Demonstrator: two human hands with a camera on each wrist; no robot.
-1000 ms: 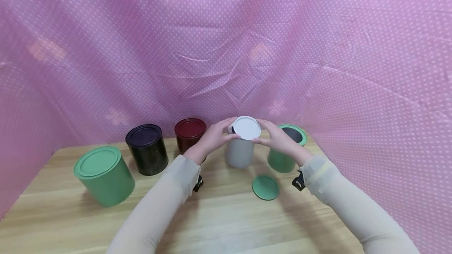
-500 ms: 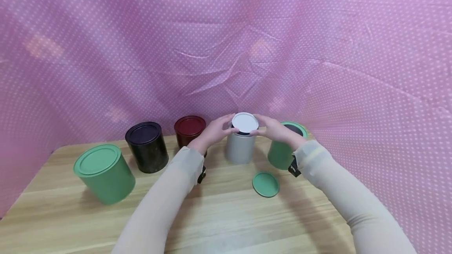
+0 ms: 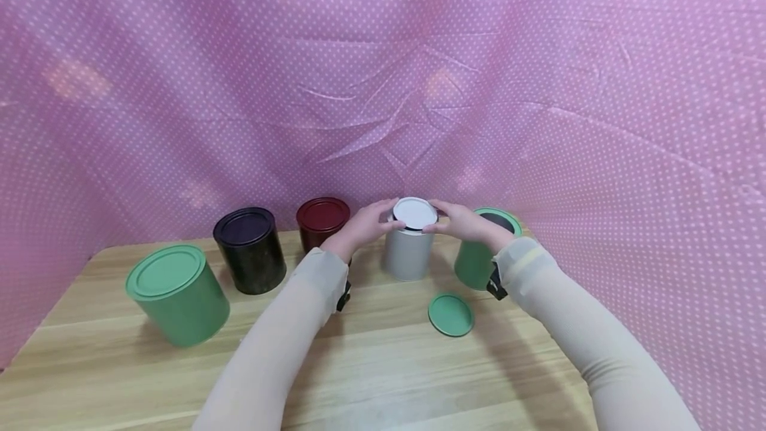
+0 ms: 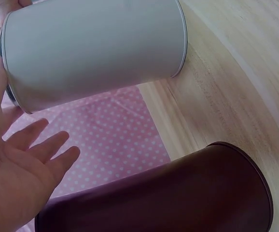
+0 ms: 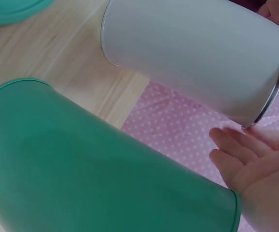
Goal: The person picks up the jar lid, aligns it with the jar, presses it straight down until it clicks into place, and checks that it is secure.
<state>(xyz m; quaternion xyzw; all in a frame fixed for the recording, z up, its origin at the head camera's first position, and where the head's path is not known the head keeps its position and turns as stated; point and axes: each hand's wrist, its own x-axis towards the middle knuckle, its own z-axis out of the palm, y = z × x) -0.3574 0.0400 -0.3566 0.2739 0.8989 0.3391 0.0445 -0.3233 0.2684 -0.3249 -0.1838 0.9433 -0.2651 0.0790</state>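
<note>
A white can (image 3: 407, 257) stands upright at the back of the table. Its white round lid (image 3: 415, 212) is at the can's mouth, a thin dark band showing between lid and can at the front. From the left side my left hand (image 3: 371, 221) holds the lid's edge between thumb and forefinger. Opposite it, my right hand (image 3: 463, 223) pinches the other edge the same way. The left wrist view shows the left hand's other fingers (image 4: 52, 145) spread apart from the can. An uncovered green can (image 5: 91, 159) stands beside my right hand, and a dark red can (image 4: 178, 193) beside my left.
On the wooden table (image 3: 371, 378), a green lid (image 3: 451, 314) lies in front of the uncovered green can. A black lidded can (image 3: 250, 251) and a large green lidded can (image 3: 178, 294) stand at the left. Pink dotted cloth (image 3: 383, 85) hangs behind and at the sides.
The white lid has moved back over the white can's mouth and then down slightly, narrowing the dark band under it. Both hands have moved with it. The other cans have stayed put.
</note>
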